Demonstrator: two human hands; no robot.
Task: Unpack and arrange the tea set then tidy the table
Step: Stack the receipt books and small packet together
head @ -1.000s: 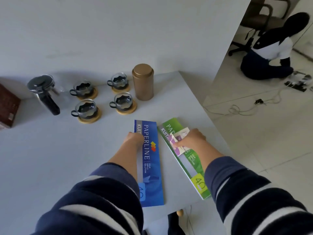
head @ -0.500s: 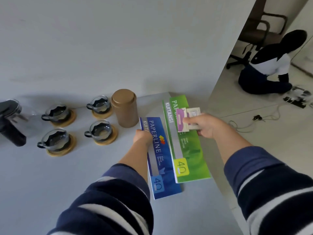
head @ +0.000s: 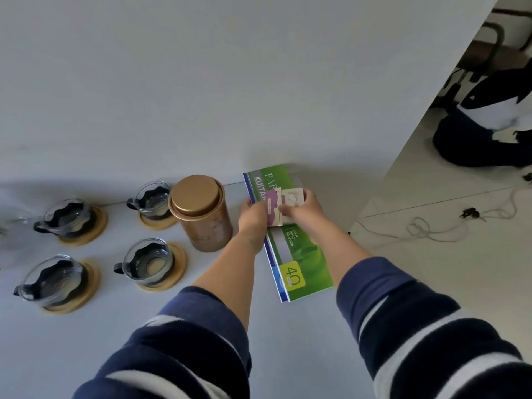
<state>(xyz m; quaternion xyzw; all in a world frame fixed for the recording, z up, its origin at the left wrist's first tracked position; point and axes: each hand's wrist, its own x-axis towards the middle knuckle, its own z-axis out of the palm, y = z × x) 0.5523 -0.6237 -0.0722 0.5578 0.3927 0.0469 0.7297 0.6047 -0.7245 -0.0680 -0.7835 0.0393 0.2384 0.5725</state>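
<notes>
Green receipt book (head: 299, 249) lies squared atop a blue one (head: 269, 254) at the table's (head: 86, 341) far corner beside the gold tin (head: 201, 214), both hands, left hand (head: 253, 217) and right hand (head: 302, 214), closed on small cards (head: 283, 204) above, apparently gathering clutter.

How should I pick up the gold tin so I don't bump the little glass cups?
Probably best to grip the gold tin around its round body just under the lid, coming down from above and the near side. It stands upright, and its lid may lift off alone. A glass cup sits close on its left and the person's left hand on its right, so sideways reaches are tight.
</notes>
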